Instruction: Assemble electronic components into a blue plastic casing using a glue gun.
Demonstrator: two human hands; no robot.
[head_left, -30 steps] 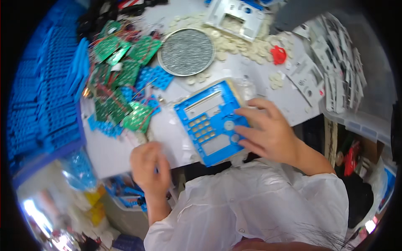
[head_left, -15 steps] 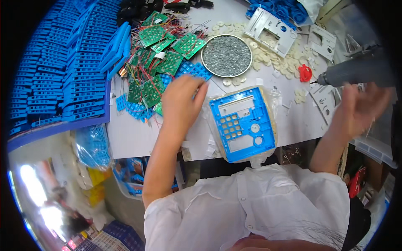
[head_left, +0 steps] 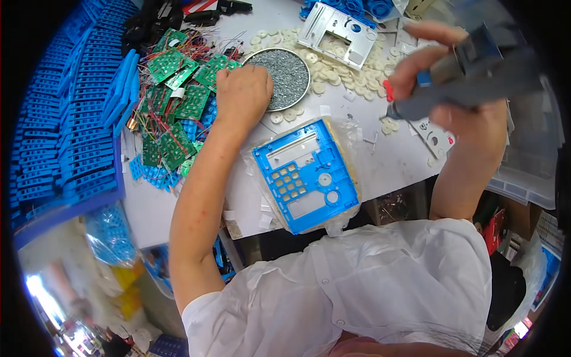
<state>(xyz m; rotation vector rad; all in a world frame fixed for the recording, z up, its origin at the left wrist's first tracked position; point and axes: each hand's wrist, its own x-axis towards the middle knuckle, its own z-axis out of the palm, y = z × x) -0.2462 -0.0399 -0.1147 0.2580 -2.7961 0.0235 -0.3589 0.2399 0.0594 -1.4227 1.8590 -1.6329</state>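
My left hand (head_left: 244,95) is at the left rim of a round dish (head_left: 307,89) full of small silvery screws (head_left: 279,74). Its fingers are curled, and their tips are hidden. On the right, my right hand (head_left: 470,113) is wrapped around a dark grey electric screwdriver (head_left: 440,102), partly smeared by motion. The tool points left, over the table. Between my hands, near the table's front edge, a blue plastic casing (head_left: 327,157) lies open side up on a plastic-wrapped pad (head_left: 355,178). It has a grid of square holes and a round white piece in it.
Green circuit boards (head_left: 191,102) with tangled wires lie left of the dish. Stacked blue casings (head_left: 77,119) fill the far left. Cream discs (head_left: 333,74) and a white panel (head_left: 351,44) lie beyond the dish. A clear bin (head_left: 517,184) stands at the right.
My left hand has moved to the dish rim. My right hand, earlier beside the screwdriver, now grips it. The whole view has shifted, so the table appears farther left.
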